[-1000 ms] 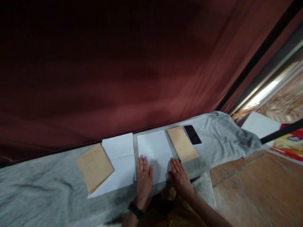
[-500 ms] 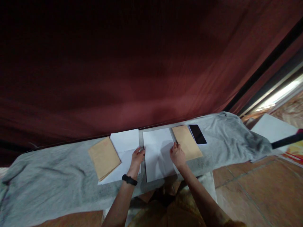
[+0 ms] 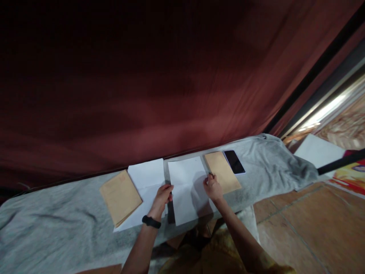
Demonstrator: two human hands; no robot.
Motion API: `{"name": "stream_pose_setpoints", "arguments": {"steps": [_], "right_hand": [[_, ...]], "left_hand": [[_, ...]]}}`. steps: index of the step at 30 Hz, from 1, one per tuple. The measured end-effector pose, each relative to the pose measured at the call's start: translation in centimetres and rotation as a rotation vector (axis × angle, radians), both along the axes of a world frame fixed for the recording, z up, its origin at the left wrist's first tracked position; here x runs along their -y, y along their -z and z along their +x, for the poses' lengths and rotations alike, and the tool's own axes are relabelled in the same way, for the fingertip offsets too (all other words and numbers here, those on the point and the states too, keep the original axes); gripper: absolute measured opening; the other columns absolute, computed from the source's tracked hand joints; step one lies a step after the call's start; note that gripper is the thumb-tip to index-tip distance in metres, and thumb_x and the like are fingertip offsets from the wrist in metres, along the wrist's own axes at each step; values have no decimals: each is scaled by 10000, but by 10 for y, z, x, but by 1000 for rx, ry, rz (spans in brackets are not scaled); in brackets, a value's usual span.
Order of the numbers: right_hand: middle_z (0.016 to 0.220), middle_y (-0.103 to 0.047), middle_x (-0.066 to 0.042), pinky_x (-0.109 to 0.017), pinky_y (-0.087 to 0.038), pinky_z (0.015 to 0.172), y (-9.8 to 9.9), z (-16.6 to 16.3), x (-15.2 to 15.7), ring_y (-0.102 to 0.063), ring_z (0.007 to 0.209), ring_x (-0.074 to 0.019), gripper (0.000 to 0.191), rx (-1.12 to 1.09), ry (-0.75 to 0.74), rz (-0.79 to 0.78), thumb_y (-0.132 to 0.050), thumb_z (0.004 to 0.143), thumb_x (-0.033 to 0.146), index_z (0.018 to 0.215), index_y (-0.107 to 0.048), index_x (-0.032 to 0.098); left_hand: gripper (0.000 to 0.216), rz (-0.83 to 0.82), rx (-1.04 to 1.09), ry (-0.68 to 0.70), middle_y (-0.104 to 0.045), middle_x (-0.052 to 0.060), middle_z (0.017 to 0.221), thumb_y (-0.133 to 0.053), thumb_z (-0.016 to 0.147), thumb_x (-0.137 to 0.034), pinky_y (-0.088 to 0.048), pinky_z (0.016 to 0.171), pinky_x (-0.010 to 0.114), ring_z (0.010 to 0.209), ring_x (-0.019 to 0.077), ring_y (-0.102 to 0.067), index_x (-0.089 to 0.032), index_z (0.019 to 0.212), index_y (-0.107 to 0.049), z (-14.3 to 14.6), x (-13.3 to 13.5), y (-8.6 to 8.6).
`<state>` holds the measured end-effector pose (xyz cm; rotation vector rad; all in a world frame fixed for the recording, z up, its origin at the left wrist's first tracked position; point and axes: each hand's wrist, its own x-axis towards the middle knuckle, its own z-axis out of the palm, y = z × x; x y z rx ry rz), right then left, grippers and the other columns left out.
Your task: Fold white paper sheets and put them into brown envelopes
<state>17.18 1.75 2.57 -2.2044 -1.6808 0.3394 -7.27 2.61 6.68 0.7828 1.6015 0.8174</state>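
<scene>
White sheet [image 3: 184,196], side edges in the pinch of left hand [image 3: 163,195] and right hand [image 3: 213,188], cloth strip [image 3: 166,171] leftward.

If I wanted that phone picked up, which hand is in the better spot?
Probably the right hand: it's at the white sheet's right edge, beside the brown envelope next to the phone. The left hand is farther, at the sheet's left edge.

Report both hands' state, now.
Left hand: closed, pinching the left edge of the middle white paper sheet.
Right hand: closed, pinching the same sheet's right edge.
</scene>
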Motion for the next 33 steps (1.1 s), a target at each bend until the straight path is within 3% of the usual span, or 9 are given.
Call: {"name": "stream_pose_setpoints", "arguments": {"steps": [3,8,12,15,18,21,27,30,33], "right_hand": [[1156,-649,-130,-279,-510,823,-1,1,0,-691,948,-202,248,-64,-2,11,-526,934,263,1141,-616,162],[1146,-670,-154,-292,-501,835,-6,2,-6,-685,983,-224,312,-197,35,24,-513,925,249,1201,-616,144],[864,-713,-67,-254,-486,710,-11,6,-11,-681,822,-190,206,-380,32,13,-512,919,292,956,-689,196],[646,-642,-3,-226,-440,579,-16,9,-12,-628,636,-151,248,-562,1,4,-550,889,389,755,-656,210],[557,-567,28,-220,-381,454,-28,13,-15,-528,466,-119,358,-759,-15,16,-544,852,529,733,-630,202],[595,-581,15,-221,-408,436,-52,20,-25,-547,477,-124,469,-935,-23,75,-522,814,647,781,-629,192],[835,-667,-35,-295,-582,735,-101,32,-39,-663,811,-173,535,-1135,-55,269,-575,787,701,887,-644,180],[949,-691,-49,-326,-592,797,-100,31,-30,-658,853,-172,496,-1147,-50,358,-636,772,671,860,-648,183],[944,-703,-53,-336,-601,768,-79,28,-10,-672,798,-170,471,-1104,-33,337,-646,765,661,790,-618,191]], "left_hand": [[334,5,54,10,-487,-75,486,-767,732,-390,-200,373,163,367,83,-479,-149,886,-595,-4,1,-5],[409,4,94,-8,-623,-8,631,-809,769,-370,-492,497,222,530,155,-677,-131,1027,-600,-10,0,-16],[506,1,98,-33,-686,34,694,-834,764,-379,-572,586,284,594,188,-716,-119,1131,-604,-11,0,-21],[563,7,93,-58,-692,38,684,-851,746,-392,-581,607,296,595,191,-717,-107,1162,-599,-12,0,-24],[566,35,99,-87,-690,38,673,-864,720,-406,-573,626,287,609,186,-716,-103,1118,-601,-12,-3,-32],[542,151,151,-89,-686,26,691,-878,656,-471,-562,658,273,654,176,-712,-124,987,-624,-10,-11,-53],[466,503,100,4,-613,-29,661,-794,676,-589,-539,756,264,710,143,-646,-163,684,-604,-1,-20,-95],[427,556,46,-49,-626,-31,690,-766,701,-572,-530,756,264,731,142,-624,-167,722,-634,4,-13,-84],[424,481,12,-105,-659,-18,720,-733,708,-561,-532,690,279,698,155,-633,-165,842,-662,10,5,-50]]}}
